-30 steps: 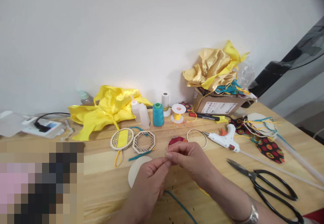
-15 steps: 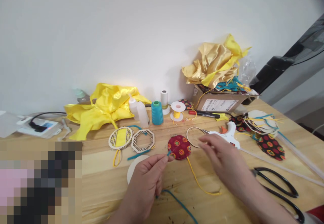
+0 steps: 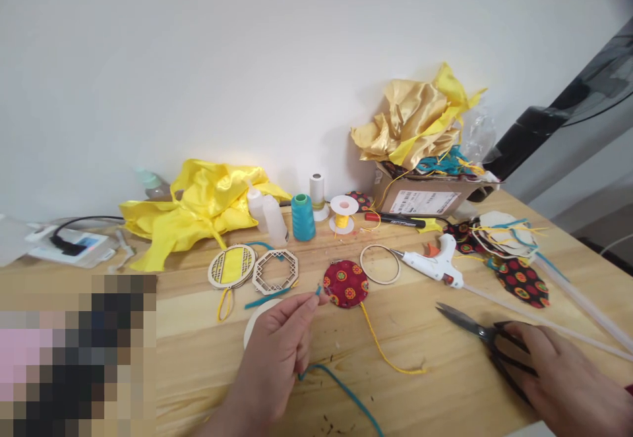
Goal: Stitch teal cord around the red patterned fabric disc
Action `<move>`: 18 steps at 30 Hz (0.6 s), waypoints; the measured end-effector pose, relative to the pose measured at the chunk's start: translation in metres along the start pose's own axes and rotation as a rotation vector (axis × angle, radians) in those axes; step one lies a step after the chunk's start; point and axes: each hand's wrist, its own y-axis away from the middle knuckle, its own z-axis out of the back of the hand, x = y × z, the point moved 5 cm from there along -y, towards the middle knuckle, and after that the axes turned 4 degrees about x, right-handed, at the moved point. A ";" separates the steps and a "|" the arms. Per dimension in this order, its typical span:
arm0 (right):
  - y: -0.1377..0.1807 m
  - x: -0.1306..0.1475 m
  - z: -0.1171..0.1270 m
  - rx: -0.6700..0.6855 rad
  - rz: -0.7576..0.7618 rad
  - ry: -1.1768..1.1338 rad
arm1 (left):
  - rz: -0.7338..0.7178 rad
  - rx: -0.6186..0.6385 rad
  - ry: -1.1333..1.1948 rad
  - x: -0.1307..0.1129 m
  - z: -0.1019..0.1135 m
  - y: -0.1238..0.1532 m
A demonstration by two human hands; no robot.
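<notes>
My left hand (image 3: 284,345) pinches a teal cord (image 3: 346,394) between thumb and forefinger. The cord's short tip pokes out above the fingers, and its longer length trails on the table below. Just beyond the fingertips lies a round red patterned fabric disc (image 3: 346,283) with a yellow cord (image 3: 380,345) coming off it. Over at the right, my right hand (image 3: 558,364) grips the black handles of a pair of scissors (image 3: 482,333), whose blades point left; some fingers are hidden behind the hand. A pale disc (image 3: 254,325) lies partly under my left hand.
A white glue gun (image 3: 435,262) and a thin wooden ring (image 3: 380,264) lie behind the scissors. Lattice frames (image 3: 275,272), a teal thread spool (image 3: 303,217) and white bottles (image 3: 275,219) stand or lie farther back. A cardboard box (image 3: 420,196) holds fabric scraps.
My right hand has moved right and down, from near the wooden ring to the scissors' handles. My left hand stays nearly in place with the cord. The view shifts slightly.
</notes>
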 end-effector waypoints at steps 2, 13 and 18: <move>-0.004 0.006 0.006 0.027 -0.007 -0.061 | -0.009 -0.004 0.000 -0.001 0.000 0.001; -0.020 0.154 0.039 0.535 0.176 -0.721 | -0.039 -0.040 0.003 -0.006 0.001 0.005; -0.023 0.169 0.027 0.885 0.236 -0.548 | -0.082 -0.045 0.013 -0.009 0.005 0.002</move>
